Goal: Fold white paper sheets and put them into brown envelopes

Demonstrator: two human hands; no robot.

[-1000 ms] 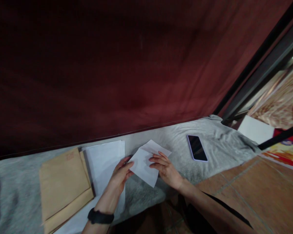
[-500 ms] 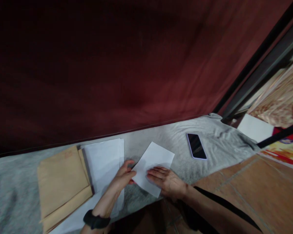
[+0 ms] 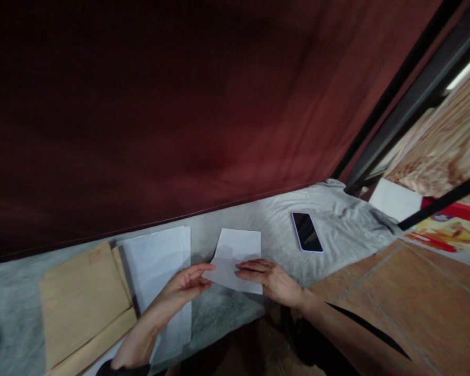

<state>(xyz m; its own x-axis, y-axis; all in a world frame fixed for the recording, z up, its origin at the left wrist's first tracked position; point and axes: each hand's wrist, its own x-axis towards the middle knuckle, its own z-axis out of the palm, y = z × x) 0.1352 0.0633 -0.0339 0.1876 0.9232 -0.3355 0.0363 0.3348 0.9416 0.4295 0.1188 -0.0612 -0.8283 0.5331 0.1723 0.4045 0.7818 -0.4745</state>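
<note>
A folded white sheet of paper (image 3: 237, 253) lies on the grey cloth (image 3: 282, 224). My left hand (image 3: 184, 284) pinches the sheet's left corner between thumb and fingers. Pressing down on the near edge of the sheet is my right hand (image 3: 272, 278), its fingers stretched flat. Left of my hands lies a stack of white sheets (image 3: 159, 271), and beside that a pile of brown envelopes (image 3: 84, 300).
A black phone (image 3: 306, 232) lies face up on the cloth to the right. A dark red curtain (image 3: 180, 104) hangs behind the cloth. Brown floor tiles (image 3: 395, 303), a white box (image 3: 394, 199) and a colourful printed sheet (image 3: 450, 232) are at the right.
The sheet went from half-open to folded flat and has turned squarer to the cloth's edge. My right hand now presses its near edge; the view has shifted slightly.
</note>
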